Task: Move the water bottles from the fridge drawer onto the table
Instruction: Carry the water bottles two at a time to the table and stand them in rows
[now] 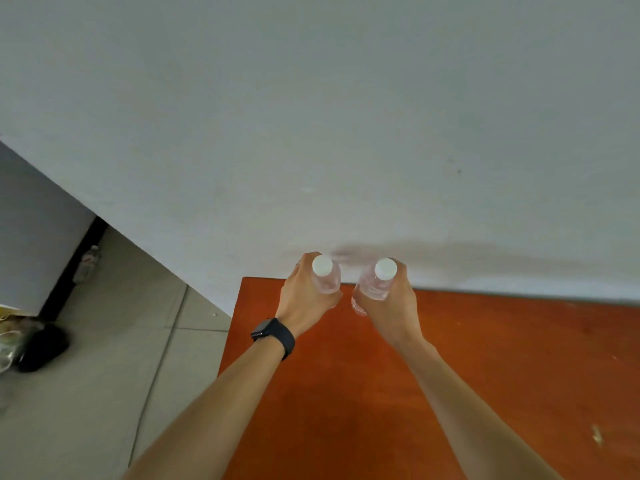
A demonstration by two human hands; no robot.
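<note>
Left hand (pixel 304 296) wraps one white-capped bottle (pixel 325 277); right hand (pixel 388 303) wraps a second bottle (pixel 377 282) at its 3 o'clock; both over orange table (pixel 485 358), far edge.

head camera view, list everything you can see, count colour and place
clear plastic water bottles with white caps: 2, clear, upright at the table's far edge near the wall, one in each hand
orange-brown wooden table: 1, orange-brown, lower right, against the wall
plain wall: 1, pale grey-white, upper frame
tiled floor: 1, light grey, lower left
grey boxy unit: 1, grey, far left, standing on the floor
small clear bottle: 1, clear, on the floor beside the grey unit
black rounded object: 1, black, on the floor lower left, unclear what it is
black wristwatch: 1, black, on the left wrist
left hand: 1, grips the left bottle
right hand: 1, grips the right bottle
</note>
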